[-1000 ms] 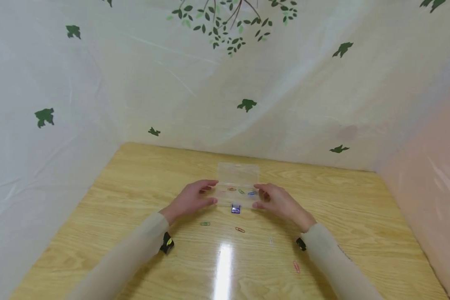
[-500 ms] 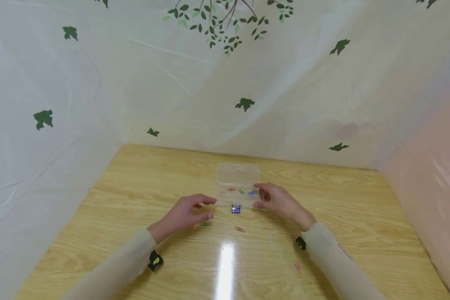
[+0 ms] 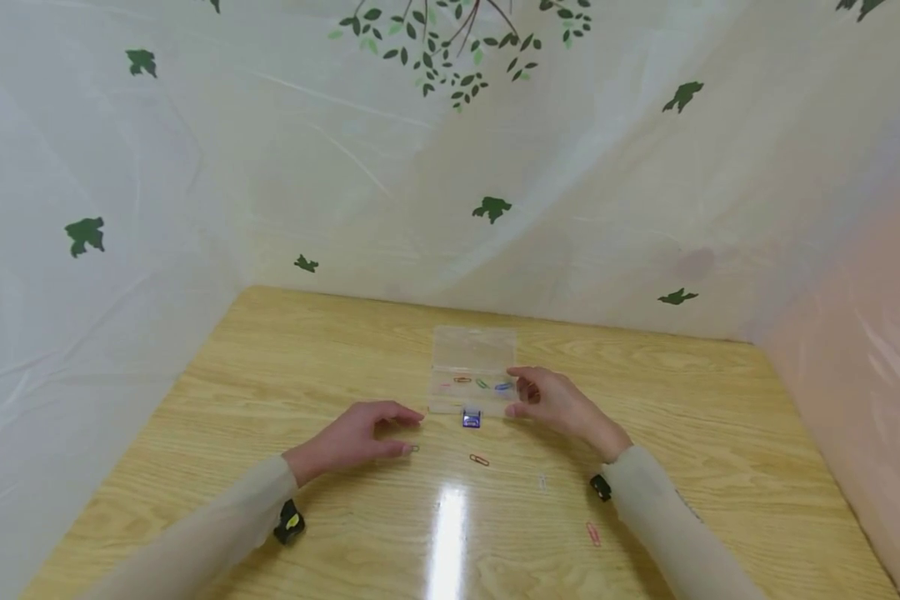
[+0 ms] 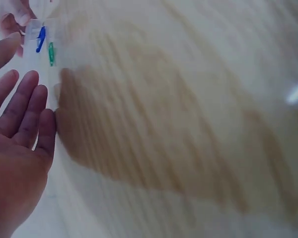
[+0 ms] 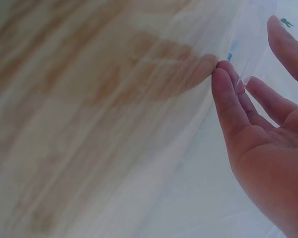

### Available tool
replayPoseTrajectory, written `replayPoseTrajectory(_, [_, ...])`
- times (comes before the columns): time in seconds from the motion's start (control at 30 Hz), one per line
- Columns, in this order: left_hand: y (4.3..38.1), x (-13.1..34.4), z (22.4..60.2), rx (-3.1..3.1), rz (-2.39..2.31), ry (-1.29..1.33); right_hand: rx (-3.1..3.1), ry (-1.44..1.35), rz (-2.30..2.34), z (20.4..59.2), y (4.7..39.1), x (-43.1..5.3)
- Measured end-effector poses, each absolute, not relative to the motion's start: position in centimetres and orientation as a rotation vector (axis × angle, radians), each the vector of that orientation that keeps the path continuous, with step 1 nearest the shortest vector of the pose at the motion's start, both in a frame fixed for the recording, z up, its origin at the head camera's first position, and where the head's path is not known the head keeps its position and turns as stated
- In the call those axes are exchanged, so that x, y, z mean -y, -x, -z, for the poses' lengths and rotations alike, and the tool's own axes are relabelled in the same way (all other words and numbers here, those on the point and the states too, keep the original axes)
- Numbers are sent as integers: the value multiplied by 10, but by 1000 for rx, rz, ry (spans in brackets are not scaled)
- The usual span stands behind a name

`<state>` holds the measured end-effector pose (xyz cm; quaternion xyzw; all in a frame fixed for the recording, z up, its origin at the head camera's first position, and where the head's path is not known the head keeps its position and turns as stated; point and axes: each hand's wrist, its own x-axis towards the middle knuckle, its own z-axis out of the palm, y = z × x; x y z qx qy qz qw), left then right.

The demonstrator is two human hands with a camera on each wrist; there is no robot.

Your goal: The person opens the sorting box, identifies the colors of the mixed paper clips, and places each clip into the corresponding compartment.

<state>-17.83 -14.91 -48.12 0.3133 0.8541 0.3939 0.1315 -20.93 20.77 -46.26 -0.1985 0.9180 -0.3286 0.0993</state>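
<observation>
A clear plastic box lies with its lid raised at the back. Several coloured paper clips lie in a row inside, among them an orange clip, a green clip and a blue clip. My right hand holds the box's right end, fingers at the back and thumb at the front. My left hand is left of and nearer than the box, thumb and fingers apart. Its thumb tip is beside a green paper clip, mostly hidden by the hand. In the left wrist view, its fingers extend toward the box.
A small blue-and-silver piece sits at the box's front edge. On the wooden table lie a red paper clip, a white clip and a pink clip. Patterned sheeting stands behind the table.
My left hand has let go of the box's left side and moved toward me and left, down to the green paper clip. My right hand has stayed at the box.
</observation>
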Motion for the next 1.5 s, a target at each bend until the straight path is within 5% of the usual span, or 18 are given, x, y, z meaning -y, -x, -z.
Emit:
replayPoseTrajectory(0.67, [179,147,488,-2559,-884,-1164,-2697,565,1011,465,207,-206])
replayPoseTrajectory(1.5, [189,135,475,-2577,-738,-1140,-2690,566,1014,462,211,-207])
